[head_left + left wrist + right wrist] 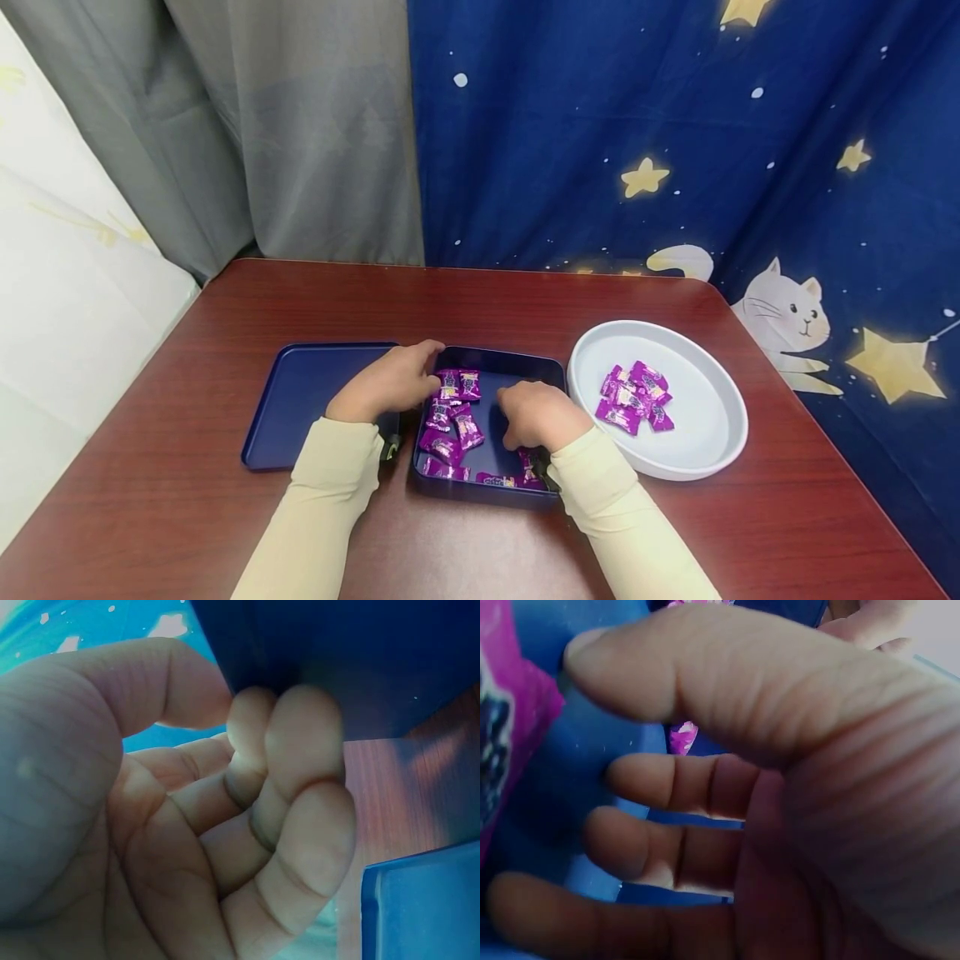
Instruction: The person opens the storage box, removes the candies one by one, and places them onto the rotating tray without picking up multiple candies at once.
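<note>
In the head view, saw the left hand (390,383) over the left wall of a blue box (491,454) and the right hand (543,412) reaching down inside it, fingertips mostly hidden from above. Found several purple packets (442,447) in the box, chiefly along the left side and near edge, and a pile of like packets (630,398) in a round white dish (712,392) just beside the box's right wall. Noted a shallow blue tray (322,400) at the left on the reddish-brown desk (465,308). In the left wrist view, made out curled fingers (307,739) against the box's outer wall, the left grip clamped on that wall, with the tray's corner beyond. In the right wrist view, saw the right grip spread, thumb apart from fingers, with one packet near the thumb's tip; could not tell about contact.
</note>
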A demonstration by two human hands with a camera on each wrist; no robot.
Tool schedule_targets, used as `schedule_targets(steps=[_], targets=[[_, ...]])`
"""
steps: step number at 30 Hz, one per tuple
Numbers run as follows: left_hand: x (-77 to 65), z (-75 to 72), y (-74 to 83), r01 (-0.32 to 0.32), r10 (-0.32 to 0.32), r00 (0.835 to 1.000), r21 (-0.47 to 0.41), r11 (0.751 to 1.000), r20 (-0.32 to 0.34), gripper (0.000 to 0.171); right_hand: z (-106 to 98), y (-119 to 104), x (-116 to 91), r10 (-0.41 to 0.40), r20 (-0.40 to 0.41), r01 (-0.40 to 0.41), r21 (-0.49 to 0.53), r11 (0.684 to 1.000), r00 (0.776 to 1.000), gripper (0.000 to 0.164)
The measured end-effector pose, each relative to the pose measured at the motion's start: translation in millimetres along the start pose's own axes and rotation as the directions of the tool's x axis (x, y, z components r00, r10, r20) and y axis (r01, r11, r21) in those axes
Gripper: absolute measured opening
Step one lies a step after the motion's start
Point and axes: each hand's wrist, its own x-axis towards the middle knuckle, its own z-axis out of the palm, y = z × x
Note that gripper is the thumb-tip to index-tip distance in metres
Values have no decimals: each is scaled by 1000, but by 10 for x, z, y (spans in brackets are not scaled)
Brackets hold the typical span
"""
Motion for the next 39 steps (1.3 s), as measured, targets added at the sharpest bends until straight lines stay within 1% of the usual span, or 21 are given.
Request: schedule_targets(steps=[2,6,14,23,26,31,35,39], targets=[[3,4,4,2,-2,1000,0,1000,-3,53,9,0,9,-18,8,18,3,1000,1000,27],[5,9,0,5,-5,1000,-3,1000,-2,53,10,-3,10,-40,13,40,9,999,999,26],[3,10,1,8,-8,1000,1,1000,2,53,2,14,-21,-8,-12,8,25,1000,1000,38],[5,13,13,-1,1,1000,-1,1000,-3,53,6,32,-40,30,1,-30,18,999,1000,41],[4,16,15,-2,2,1000,-2,1000,-4,52,14,44,-34,30,18,-30,18,999,999,38],[10,26,12,6,-6,1000,-1,1000,-5,53,23,42,-22,-22,47,21,30,999,999,28],[15,28,0,13,-13,1000,3,1000,-2,53,25,32,-16,-49,44,47,31,998,998,27],[14,27,-4,11,-11,1000,5,1000,0,53,26,32,-24,-31,34,31,19,999,999,28]])
